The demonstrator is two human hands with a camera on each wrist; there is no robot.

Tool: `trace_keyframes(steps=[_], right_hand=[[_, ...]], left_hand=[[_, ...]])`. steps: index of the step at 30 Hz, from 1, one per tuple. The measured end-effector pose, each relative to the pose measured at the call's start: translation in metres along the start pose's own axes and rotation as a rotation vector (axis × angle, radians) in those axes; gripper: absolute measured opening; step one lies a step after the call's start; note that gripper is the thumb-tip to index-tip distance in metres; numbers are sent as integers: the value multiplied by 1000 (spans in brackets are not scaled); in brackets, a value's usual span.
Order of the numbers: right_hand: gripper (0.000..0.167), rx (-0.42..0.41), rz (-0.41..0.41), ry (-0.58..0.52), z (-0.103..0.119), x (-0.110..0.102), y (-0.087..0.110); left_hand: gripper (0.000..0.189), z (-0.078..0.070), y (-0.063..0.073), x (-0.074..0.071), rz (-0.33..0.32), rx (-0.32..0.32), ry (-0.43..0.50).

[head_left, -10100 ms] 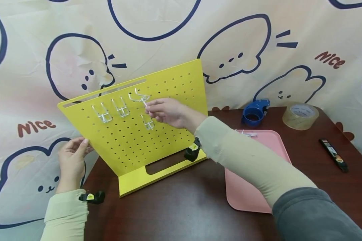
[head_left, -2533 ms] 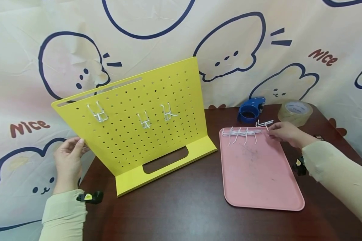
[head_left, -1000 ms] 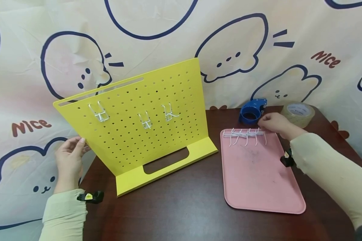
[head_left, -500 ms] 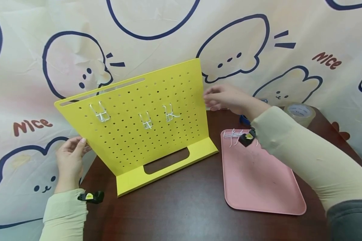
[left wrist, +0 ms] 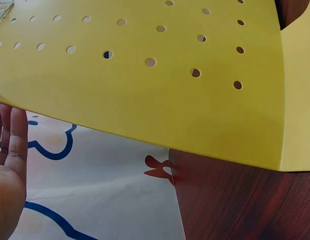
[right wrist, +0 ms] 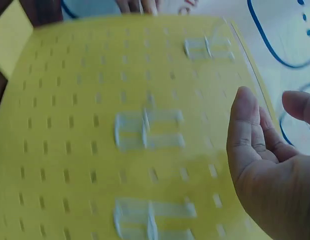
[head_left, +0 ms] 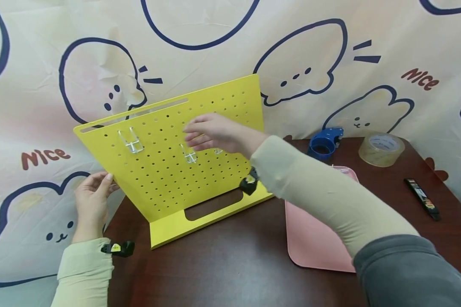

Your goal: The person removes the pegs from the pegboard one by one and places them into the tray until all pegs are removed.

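A yellow pegboard (head_left: 176, 194) stands on an L-shaped base. My left hand (head_left: 93, 200) grips its left edge, thumb in front and fingers behind. White wire hooks hang on the board: one hook (head_left: 132, 142) at upper left, another hook (head_left: 190, 156) near the middle, and a third hook (head_left: 218, 151) mostly hidden by my right hand (head_left: 217, 134). That right hand hovers before the board with nothing in it. In the right wrist view its fingers (right wrist: 243, 120) and thumb are apart, and all three hooks show, blurred; the lowest hook (right wrist: 152, 220) is cut off.
A pink tray (head_left: 315, 238) lies at right, partly under my right forearm, with white wire hooks (head_left: 342, 169) at its far end. Behind stand a blue tape dispenser (head_left: 323, 143) and a clear tape roll (head_left: 382, 148). A slim black case (head_left: 422, 198) lies far right.
Ten seconds ago my right hand held a hook at the board's top; that hook and one beside it are gone. It put a hook in the tray, then moved left to the board, empty.
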State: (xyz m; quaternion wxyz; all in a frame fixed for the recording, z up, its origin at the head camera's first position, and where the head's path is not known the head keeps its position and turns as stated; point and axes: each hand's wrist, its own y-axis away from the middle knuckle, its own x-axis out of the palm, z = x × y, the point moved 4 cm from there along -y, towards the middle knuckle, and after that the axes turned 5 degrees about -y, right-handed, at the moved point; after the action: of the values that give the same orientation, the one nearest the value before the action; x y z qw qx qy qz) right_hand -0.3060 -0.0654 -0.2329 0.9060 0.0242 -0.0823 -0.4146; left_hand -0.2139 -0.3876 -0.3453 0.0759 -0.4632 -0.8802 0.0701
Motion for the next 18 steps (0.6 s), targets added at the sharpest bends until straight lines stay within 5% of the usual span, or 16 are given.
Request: trace_keyframes(steps=[8, 18], right_hand=[[30, 88, -3, -215, -21, 54, -36], [23, 114, -31, -403, -34, 88, -54]], left_hand=[[5, 0, 1, 0, 4, 28, 13], [7, 0, 1, 0, 9, 27, 12]])
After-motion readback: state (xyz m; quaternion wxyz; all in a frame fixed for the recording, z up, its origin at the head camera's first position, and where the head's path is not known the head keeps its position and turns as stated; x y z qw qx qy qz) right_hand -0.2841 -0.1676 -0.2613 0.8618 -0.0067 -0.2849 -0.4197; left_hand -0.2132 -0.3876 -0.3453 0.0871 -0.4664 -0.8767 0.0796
